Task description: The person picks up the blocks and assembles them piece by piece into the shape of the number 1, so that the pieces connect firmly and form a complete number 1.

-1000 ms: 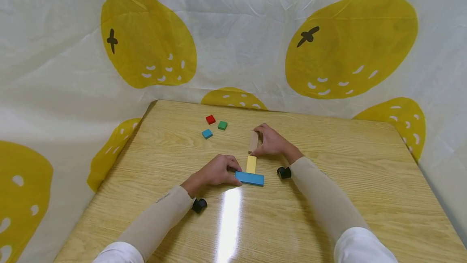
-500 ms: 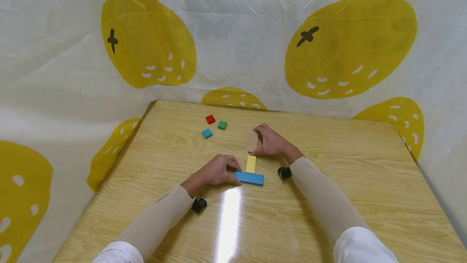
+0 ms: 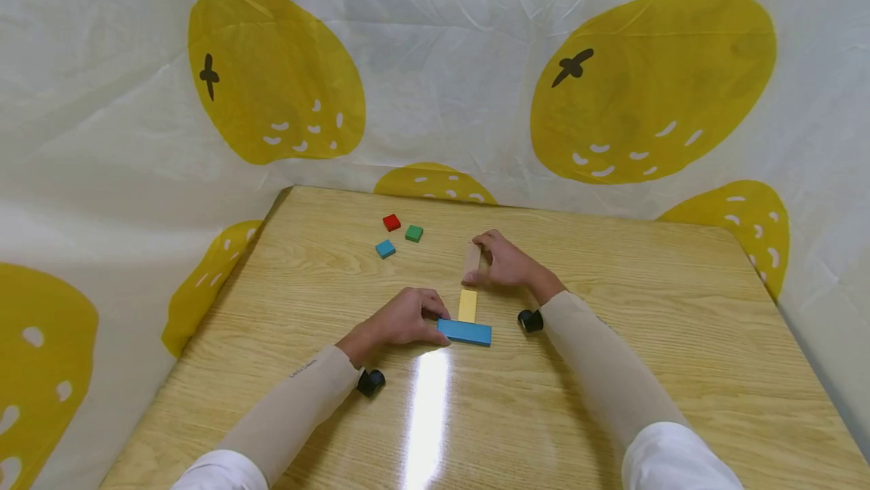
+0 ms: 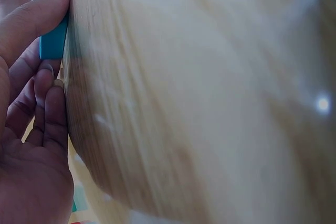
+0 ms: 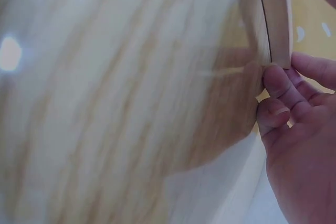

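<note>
On the wood-grain counter [image 3: 714, 309], the left hand [image 3: 406, 316] pinches one end of a long blue rectangular block [image 3: 469, 332], a yellow rectangular block [image 3: 467, 306] at its far edge. Just beyond, the right hand [image 3: 508, 262] pinches a long pale wooden block [image 3: 472, 260]. Farther left lie small red block [image 3: 391, 223], small green block [image 3: 414, 233], small blue block [image 3: 385, 249].

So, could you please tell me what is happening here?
A person's left hand grips one end of the long blue block, while their right hand holds the plain wooden block. The yellow block lies on the table between those two. Farther back, left of these, a red block, a green block and a small blue block lie untouched.
</note>
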Demonstrator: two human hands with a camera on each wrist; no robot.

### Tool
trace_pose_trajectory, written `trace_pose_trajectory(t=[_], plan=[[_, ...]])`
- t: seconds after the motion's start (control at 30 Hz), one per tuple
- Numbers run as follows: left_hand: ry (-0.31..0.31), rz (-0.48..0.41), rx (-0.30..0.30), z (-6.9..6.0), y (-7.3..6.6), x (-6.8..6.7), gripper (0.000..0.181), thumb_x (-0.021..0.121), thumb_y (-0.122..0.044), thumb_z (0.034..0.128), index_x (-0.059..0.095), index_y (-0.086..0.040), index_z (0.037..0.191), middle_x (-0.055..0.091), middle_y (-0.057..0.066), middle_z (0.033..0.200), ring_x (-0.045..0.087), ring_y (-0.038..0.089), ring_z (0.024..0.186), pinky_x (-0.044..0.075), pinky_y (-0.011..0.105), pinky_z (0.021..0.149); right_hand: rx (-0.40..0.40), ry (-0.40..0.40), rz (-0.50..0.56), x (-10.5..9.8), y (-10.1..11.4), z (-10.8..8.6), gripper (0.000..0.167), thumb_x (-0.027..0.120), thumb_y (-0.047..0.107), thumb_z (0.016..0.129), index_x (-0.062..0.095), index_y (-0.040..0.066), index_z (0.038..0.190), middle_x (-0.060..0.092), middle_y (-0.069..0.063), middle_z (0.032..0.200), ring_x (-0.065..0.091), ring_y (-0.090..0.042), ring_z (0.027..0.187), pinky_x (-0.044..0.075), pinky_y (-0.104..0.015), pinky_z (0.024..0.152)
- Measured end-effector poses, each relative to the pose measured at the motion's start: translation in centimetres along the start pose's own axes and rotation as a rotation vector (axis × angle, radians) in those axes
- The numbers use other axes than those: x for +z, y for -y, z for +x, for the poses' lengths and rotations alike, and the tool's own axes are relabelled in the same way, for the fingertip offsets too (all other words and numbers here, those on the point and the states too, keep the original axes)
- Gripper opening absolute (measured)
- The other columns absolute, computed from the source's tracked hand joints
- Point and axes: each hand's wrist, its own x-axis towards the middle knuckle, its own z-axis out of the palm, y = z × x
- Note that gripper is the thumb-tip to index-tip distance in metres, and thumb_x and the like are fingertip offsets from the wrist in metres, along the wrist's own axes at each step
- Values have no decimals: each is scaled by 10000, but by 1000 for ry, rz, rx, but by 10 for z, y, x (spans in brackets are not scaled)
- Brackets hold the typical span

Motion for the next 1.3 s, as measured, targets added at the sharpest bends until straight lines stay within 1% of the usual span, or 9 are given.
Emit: trace_pose_trajectory(t=[0.27, 0.57, 0.67, 0.93, 1.13, 1.3], plan=[[5, -7, -7, -1, -3, -1, 266, 905, -292, 826, 828, -157, 1043, 726, -57, 1052, 637, 79, 970, 519, 229, 892, -12, -12, 6, 1, -4, 1, 913, 850, 399, 851, 423, -25, 1538, 419, -223, 1505, 475, -375, 1341, 380, -556, 1190], [5, -2, 1, -1, -2, 0, 269, 902, -308, 829, 827, -164, 1044, 724, -64, 1048, 634, 73, 960, 519, 232, 887, -29, -20, 25, 3, -6, -1, 896, 861, 391, 842, 449, -29, 1518, 450, -215, 1471, 491, -359, 1299, 404, -548, 1157], [4, -6, -6, -1, -2, 0, 273, 902, -310, 828, 827, -164, 1046, 724, -66, 1048, 634, 74, 963, 518, 234, 890, -38, -22, 31, 2, -6, -2, 889, 866, 377, 840, 456, -35, 1512, 462, -220, 1462, 499, -359, 1282, 414, -540, 1141], [7, -12, -17, -1, -2, 0, 278, 902, -313, 828, 827, -166, 1052, 724, -68, 1056, 637, 79, 978, 521, 243, 903, -43, -15, 34, 3, -7, -3, 859, 873, 371, 837, 480, -9, 1499, 483, -209, 1433, 511, -346, 1247, 422, -521, 1122], [5, -9, -17, 0, -2, 0, 278, 905, -307, 824, 828, -165, 1050, 724, -65, 1046, 641, 79, 967, 528, 241, 892, -54, -20, 40, 3, -5, -4, 831, 878, 361, 833, 505, -12, 1475, 503, -205, 1386, 509, -321, 1156, 426, -466, 1021], [5, -13, -16, 0, -1, 0, 276, 907, -300, 823, 827, -163, 1048, 724, -65, 1047, 638, 77, 964, 527, 237, 885, -69, -27, 31, 3, -4, -5, 802, 869, 357, 841, 517, -26, 1452, 516, -206, 1357, 501, -302, 1108, 421, -444, 977]])
